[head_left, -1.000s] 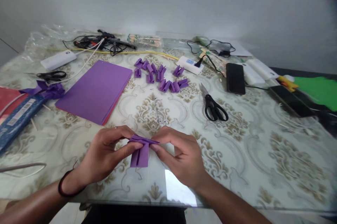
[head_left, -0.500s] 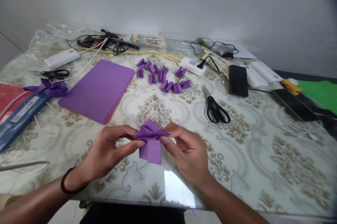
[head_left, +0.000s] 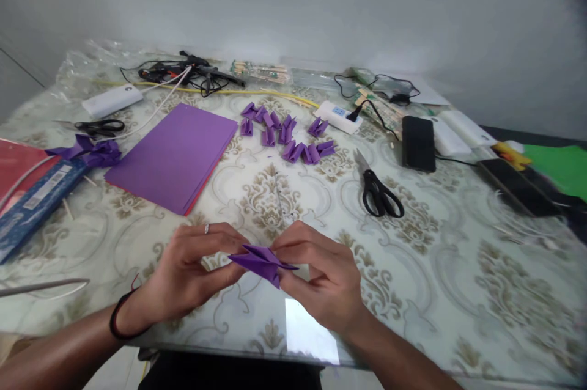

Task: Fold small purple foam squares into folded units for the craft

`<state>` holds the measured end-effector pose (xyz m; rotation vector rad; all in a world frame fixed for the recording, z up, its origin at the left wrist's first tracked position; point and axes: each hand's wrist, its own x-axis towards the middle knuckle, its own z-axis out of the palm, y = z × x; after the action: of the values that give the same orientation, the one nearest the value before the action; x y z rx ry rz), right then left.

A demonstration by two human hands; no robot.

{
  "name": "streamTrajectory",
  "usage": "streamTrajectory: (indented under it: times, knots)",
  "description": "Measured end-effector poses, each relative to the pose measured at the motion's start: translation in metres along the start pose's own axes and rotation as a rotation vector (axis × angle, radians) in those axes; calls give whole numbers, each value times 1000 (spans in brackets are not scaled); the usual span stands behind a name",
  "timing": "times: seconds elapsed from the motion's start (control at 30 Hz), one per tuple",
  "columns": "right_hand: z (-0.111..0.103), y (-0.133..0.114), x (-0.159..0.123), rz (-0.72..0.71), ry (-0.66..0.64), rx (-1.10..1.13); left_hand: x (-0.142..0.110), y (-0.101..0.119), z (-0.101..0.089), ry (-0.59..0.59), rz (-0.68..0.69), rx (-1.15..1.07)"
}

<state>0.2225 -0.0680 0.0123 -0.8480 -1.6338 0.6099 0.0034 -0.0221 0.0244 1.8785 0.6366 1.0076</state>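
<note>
A small folded piece of purple paper (head_left: 263, 260) is held just above the near edge of the table. My left hand (head_left: 192, 271), with a ring on one finger and a dark band at the wrist, pinches its left end. My right hand (head_left: 321, 277) pinches its right end, fingers curled. The paper now lies nearly flat with pointed ends. Further back lies a group of several small folded purple pieces (head_left: 287, 133). A stack of purple sheets (head_left: 177, 154) lies to the back left.
Black scissors (head_left: 378, 191) lie to the right of centre, a second pair (head_left: 98, 128) at far left. A black phone (head_left: 418, 142), white power banks (head_left: 112, 99), cables, a power strip (head_left: 337, 115) and a blue box (head_left: 34, 206) crowd the patterned table (head_left: 458, 268).
The purple piece hung down as a flap before; my hands have folded and turned it, so it now lies flatter between my fingertips. The view shifted slightly.
</note>
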Motion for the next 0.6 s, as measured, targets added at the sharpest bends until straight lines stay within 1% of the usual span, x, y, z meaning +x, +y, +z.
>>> streamTrajectory:
  times: [0.17, 0.33, 0.47, 0.6]
  knots:
    - [-2, -1, -2, 10, -29, 12, 2, 4, -1, -21, 5, -14]
    - [-3, -3, -1, 84, -59, 90, 0, 3, -2, -31, -11, -34]
    - [-2, -5, -1, 169, -72, 146, -3, 0, 0, -20, -85, -81]
    - [1, -4, -1, 282, -119, 133, -1, 0, 3, 0, -169, -96]
